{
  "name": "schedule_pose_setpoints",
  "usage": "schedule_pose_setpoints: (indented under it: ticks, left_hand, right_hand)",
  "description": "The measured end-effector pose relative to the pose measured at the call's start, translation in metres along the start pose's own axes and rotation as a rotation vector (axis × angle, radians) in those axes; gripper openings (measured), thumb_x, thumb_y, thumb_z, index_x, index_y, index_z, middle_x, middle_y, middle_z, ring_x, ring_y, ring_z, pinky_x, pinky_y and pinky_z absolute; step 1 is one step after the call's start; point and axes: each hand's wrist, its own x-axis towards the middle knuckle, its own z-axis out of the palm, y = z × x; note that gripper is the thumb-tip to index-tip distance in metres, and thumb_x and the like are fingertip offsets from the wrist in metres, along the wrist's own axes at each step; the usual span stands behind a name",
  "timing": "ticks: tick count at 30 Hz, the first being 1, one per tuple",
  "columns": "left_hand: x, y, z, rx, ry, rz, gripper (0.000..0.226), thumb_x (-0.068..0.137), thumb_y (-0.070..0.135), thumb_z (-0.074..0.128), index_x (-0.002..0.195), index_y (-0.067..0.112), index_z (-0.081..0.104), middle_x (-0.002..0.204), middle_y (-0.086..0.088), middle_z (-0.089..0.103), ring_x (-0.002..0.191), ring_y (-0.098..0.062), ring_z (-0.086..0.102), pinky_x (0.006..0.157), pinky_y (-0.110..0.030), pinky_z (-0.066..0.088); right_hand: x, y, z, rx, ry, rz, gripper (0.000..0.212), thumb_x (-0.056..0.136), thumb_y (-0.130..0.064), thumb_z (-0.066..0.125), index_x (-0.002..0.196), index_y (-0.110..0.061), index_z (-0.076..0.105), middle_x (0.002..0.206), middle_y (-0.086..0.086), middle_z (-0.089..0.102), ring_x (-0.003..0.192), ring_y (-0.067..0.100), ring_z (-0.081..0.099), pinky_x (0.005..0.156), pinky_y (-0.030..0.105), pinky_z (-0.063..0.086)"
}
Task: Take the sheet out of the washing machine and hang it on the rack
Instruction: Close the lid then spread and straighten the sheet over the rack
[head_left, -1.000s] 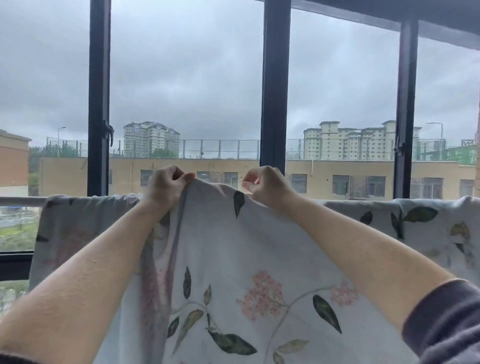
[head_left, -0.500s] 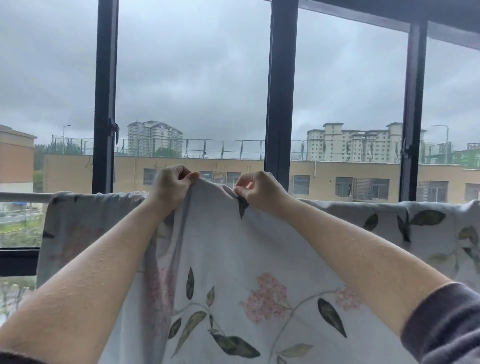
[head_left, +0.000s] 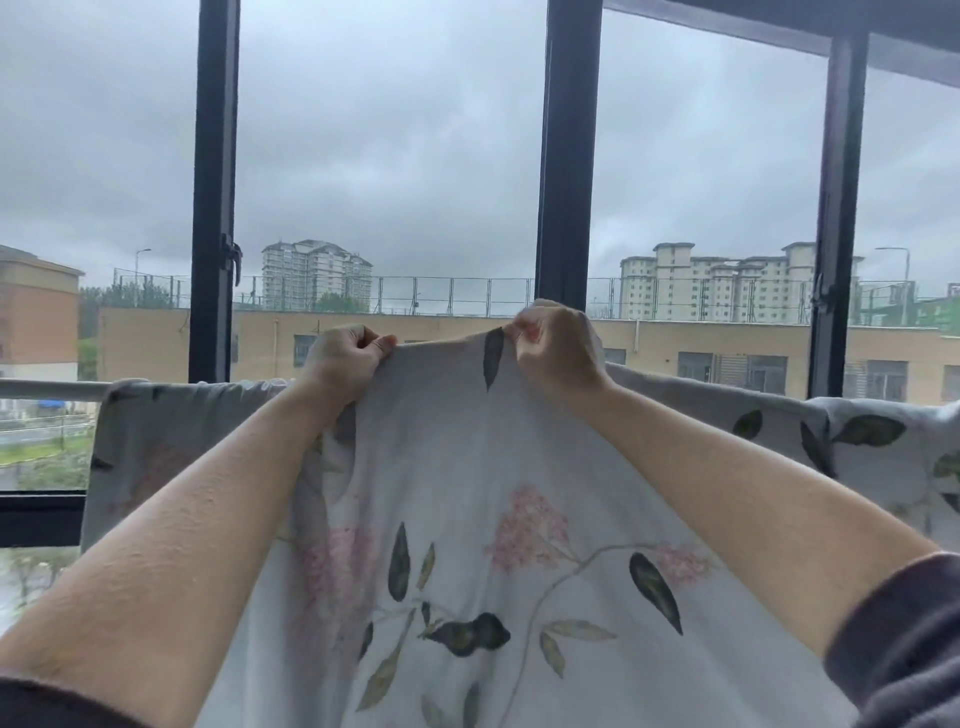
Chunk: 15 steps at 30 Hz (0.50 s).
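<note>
A pale sheet (head_left: 467, 467) printed with pink flowers and dark leaves fills the lower middle of the head view. Part of it lies draped over a white horizontal rack bar (head_left: 47, 389), to the left and right of my arms. My left hand (head_left: 345, 358) pinches the sheet's top edge, lifted above the bar. My right hand (head_left: 553, 345) grips the same edge a short way to the right, slightly higher. The cloth between them is pulled fairly taut. The bar is hidden behind the sheet except at the far left.
Black window frames (head_left: 566, 156) stand directly behind the bar, with glass and a grey sky beyond. A window handle (head_left: 231, 257) sticks out on the left frame. Buildings lie outside.
Both hands have lifted the sheet's edge a little higher above the bar, the right hand most. The hands have drawn slightly apart and the edge between them looks tighter.
</note>
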Motion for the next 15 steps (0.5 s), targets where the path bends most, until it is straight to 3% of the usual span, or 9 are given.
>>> schedule_pose_setpoints:
  ticks: [5,11,15]
  left_hand:
    - [-0.006,0.0,-0.005,-0.066,-0.078,0.044,0.017,0.092,0.028,0.059,0.086,0.013,0.065,0.077,-0.001,0.062,0.076,-0.016,0.055,0.076,-0.033,0.047]
    - [-0.011,-0.014,-0.017,0.002,-0.026,0.166,0.01,0.091,0.014,0.06,0.082,0.012,0.065,0.077,-0.001,0.062,0.076,-0.015,0.054,0.066,-0.023,0.041]
    - [-0.015,-0.034,-0.028,0.286,0.068,0.303,0.008,0.091,0.012,0.057,0.085,0.011,0.063,0.081,-0.001,0.061,0.079,-0.019,0.055,0.069,-0.026,0.037]
  right_hand:
    - [0.027,-0.051,0.003,0.098,0.0,-0.053,0.021,0.085,-0.013,0.054,0.082,-0.022,0.073,0.09,-0.009,0.069,0.083,0.016,0.062,0.073,0.03,0.05]
    - [0.005,-0.074,0.049,0.226,-0.213,-0.032,0.019,0.086,-0.016,0.057,0.07,-0.021,0.066,0.075,-0.002,0.066,0.074,0.019,0.06,0.066,0.028,0.045]
    - [-0.022,-0.059,0.073,-0.121,-0.314,-0.074,0.024,0.098,-0.025,0.037,0.089,-0.016,0.057,0.086,0.01,0.067,0.072,0.026,0.054,0.062,0.03,0.033]
